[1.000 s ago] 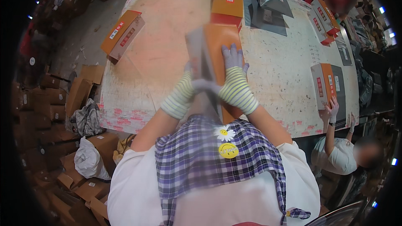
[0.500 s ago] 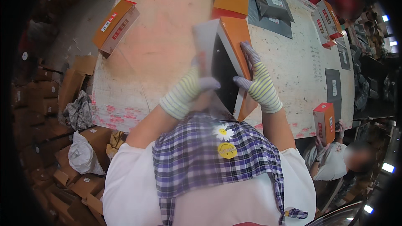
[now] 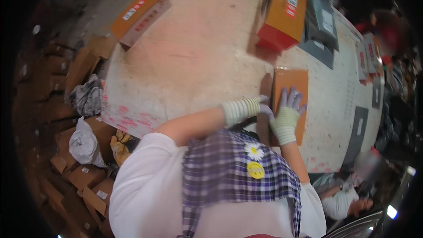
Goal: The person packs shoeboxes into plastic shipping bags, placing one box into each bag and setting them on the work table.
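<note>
An orange carton [image 3: 296,79] lies on the worktable in front of me, its brown side [image 3: 265,128] toward the left. My right hand [image 3: 288,115], in a striped glove with pale purple fingers, lies on its orange face with the fingers spread. At the carton's left side is my left hand [image 3: 249,108], gloved alike. Its fingers are partly apart near the brown side, and firm contact is hard to make out. Just behind, a larger orange carton with a red end [image 3: 282,15] stands next to grey plastic mailer bags [image 3: 319,17].
Another orange carton [image 3: 141,15] sits at the table's far left. Flat grey bags [image 3: 356,134] and two cartons [image 3: 369,57] lie along the right. A co-worker [image 3: 341,198] is at the lower right. Brown boxes and a white sack [image 3: 86,143] crowd the floor at left.
The tilted carton, held between both hands with its dark inside showing, now lies on the table, orange face up. Both hands moved right with it. The co-worker's orange box is no longer visible.
</note>
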### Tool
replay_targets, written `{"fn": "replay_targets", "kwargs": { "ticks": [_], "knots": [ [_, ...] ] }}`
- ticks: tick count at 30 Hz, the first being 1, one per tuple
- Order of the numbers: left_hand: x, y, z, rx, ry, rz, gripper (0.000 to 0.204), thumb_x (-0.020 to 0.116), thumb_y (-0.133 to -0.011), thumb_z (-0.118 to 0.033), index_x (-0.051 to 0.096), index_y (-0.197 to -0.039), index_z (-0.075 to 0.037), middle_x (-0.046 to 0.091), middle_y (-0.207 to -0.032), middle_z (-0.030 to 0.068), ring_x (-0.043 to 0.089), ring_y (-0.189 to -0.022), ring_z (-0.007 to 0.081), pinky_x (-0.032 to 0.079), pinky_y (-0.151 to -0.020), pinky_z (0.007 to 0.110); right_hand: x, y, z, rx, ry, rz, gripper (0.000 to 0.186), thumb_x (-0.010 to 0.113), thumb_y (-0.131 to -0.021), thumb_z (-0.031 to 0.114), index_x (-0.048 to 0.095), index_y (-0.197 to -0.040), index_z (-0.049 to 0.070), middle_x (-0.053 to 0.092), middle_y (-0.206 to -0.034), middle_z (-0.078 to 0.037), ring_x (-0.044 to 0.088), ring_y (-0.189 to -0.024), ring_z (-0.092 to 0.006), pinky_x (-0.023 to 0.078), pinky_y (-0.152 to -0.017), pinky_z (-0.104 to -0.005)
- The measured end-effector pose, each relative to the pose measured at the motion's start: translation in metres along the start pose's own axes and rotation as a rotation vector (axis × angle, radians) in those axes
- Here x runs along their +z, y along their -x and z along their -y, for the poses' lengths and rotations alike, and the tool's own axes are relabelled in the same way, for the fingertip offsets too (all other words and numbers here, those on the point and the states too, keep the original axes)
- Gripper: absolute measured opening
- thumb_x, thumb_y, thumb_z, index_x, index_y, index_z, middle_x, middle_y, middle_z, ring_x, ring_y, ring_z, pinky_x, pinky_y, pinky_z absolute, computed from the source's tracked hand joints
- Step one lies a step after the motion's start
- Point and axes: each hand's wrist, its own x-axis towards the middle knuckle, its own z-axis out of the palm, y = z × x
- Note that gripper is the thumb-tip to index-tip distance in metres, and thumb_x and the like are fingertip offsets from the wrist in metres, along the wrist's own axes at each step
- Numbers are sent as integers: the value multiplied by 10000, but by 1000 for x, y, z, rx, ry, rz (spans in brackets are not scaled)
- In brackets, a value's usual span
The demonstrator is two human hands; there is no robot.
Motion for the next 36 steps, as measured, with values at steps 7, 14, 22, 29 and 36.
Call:
{"fn": "replay_targets", "kwargs": {
  "ticks": [7,14,22,29,36],
  "knots": [
    [-287,53,20,311,-940,-1354,616,799,-814,-324,561,-1301,-30,511,-1357,230,516,-1230,391,419,-1084,451,85,28,-221,357,49,-243,798,630,-905,284,278,-1576,33,293,-1626,-196,283,-1493,-368,224,-1213,-468],
    [-498,189,-33,-448,-1238,-1787,891,614,-859,-668,439,-1471,-44,394,-1536,233,313,-1460,383,183,-1199,582,113,24,-298,488,-67,-506,718,655,-906,255,380,-1503,-32,470,-1490,-252,467,-1349,-422,393,-1122,-445],
    [-495,168,-38,-650,-1099,-1592,1054,523,-797,-837,487,-1422,10,500,-1439,261,456,-1343,420,292,-1157,505,67,-43,-134,19,-210,-388,599,627,-887,147,464,-1418,-74,511,-1426,-274,491,-1314,-434,380,-1121,-497],
    [-280,120,-56,-116,-1371,-1228,906,794,-678,-656,515,-1281,-41,553,-1148,185,515,-1074,372,362,-969,514,4,-100,27,-575,-441,-446,623,747,-814,263,531,-1324,-21,541,-1342,-271,485,-1278,-463,379,-1069,-559],
    [-155,140,47,339,-1470,-1077,886,815,-739,-434,431,-1452,-73,431,-1403,187,405,-1313,387,271,-1124,573,-52,-144,171,-672,-112,-176,1024,856,-657,416,364,-1494,90,352,-1519,-247,330,-1413,-456,244,-1131,-668]
  ]
}}
